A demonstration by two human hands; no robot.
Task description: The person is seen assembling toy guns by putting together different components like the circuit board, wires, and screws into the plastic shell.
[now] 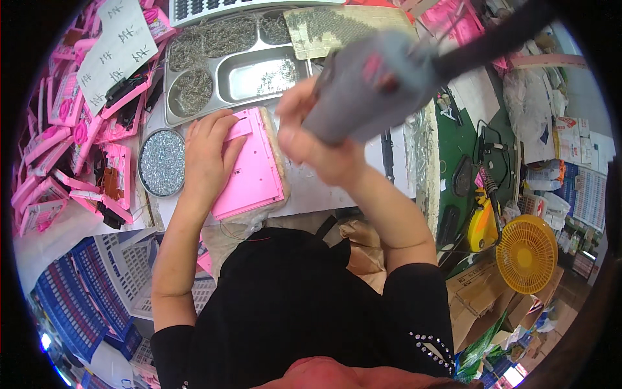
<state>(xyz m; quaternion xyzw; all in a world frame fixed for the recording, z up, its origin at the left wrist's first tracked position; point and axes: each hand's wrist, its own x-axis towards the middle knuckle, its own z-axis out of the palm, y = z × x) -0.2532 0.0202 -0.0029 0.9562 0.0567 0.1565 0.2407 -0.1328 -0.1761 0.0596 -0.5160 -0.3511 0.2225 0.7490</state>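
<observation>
A pink flat plastic case (253,172) lies in front of me on a pale pad. My left hand (212,146) grips its left side, with fingers curled over a narrow pink strip near the far edge. In my right hand (324,142) is a grey power screwdriver (382,87), raised over the bench to the right of the case. A thick black cord runs from it to the upper right. Its tip is hidden. A round tin (162,162) of small silver screws stands beside my left hand.
Behind the case sits a steel compartment tray (223,104) of small metal parts, with a cardboard sheet (311,29) of more parts over its right end. Pink casings (68,104) are heaped at left. A yellow fan (526,254) and a green surface (453,168) are at right.
</observation>
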